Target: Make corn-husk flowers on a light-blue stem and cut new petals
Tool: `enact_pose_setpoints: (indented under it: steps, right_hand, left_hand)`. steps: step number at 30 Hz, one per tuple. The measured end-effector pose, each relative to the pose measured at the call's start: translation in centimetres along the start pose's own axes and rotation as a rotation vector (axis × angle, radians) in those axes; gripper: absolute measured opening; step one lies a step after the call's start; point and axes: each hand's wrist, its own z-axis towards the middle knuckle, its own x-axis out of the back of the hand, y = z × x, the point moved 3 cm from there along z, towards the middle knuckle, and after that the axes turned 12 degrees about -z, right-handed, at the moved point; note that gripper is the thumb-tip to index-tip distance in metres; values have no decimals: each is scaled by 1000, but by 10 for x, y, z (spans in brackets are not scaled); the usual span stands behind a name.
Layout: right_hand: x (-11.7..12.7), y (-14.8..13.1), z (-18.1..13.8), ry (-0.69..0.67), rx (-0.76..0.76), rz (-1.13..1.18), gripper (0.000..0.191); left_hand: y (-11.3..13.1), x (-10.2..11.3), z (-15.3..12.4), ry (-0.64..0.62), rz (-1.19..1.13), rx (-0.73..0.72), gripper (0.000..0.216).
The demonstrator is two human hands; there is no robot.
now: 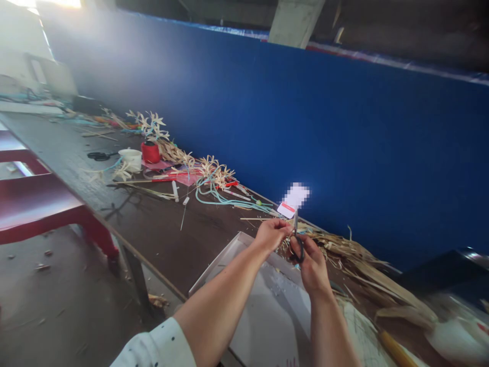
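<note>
Head cam, looking down along both forearms, with a white dotted sleeve [156,349] cut off at the bottom edge. Both arms reach out over a pale tray [225,257] sitting on the near edge of the long dark table [160,229].

The right hand [314,267] is closed around a pair of scissors [297,243]. Its fingers are through the black handle loops and the thin blades point straight up. I can't tell if the blades are parted, they're too skinny at this size. The left hand [270,234] is right beside it, fingertips pinched together up against the blades. Whatever's between them is too small to see.

Just past the hands there's a white tag [287,209] with a red stripe and a blurred patch above it. I can't tell if it's held or just lying there. A heap of dried leaf strips [355,260] runs off to the right, and the bottom right corner is a whitish smear I can't make out.

Further up the table there's a teal cord [225,202], some little straw flowers [216,171], a red spool [150,152], a white cup [131,157] and a second pair of black scissors [100,156]. A red bench [34,204] sits off to the left, and a blue wall [344,127] runs behind all of it.
</note>
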Motion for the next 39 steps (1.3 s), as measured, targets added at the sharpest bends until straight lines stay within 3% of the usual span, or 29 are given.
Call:
enact_pose_setpoints:
  steps: [39]
  right_hand:
    - [0, 2, 1, 3, -3, -4, 37]
  left_hand:
    - [4, -2, -4, 5, -3, 28, 11]
